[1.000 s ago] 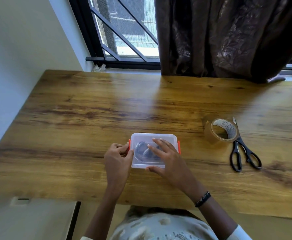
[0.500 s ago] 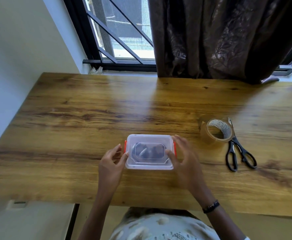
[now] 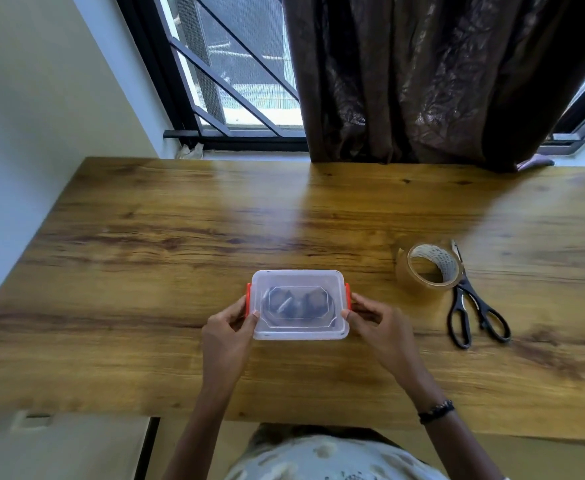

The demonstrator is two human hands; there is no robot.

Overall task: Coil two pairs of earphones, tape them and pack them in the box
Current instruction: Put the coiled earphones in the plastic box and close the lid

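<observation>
print inside tape roll (image 3: 434, 263), illegible

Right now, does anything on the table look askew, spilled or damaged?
Nothing stands out. The box sits flat and square on the table with its lid on, the left hand and right hand at its orange clips. The tape roll and scissors lie tidily at the right.

table (image 3: 145, 271): wood | scissors (image 3: 471, 306): right, closed? | curtain (image 3: 440, 81): brown | window (image 3: 235, 64): barred
</observation>
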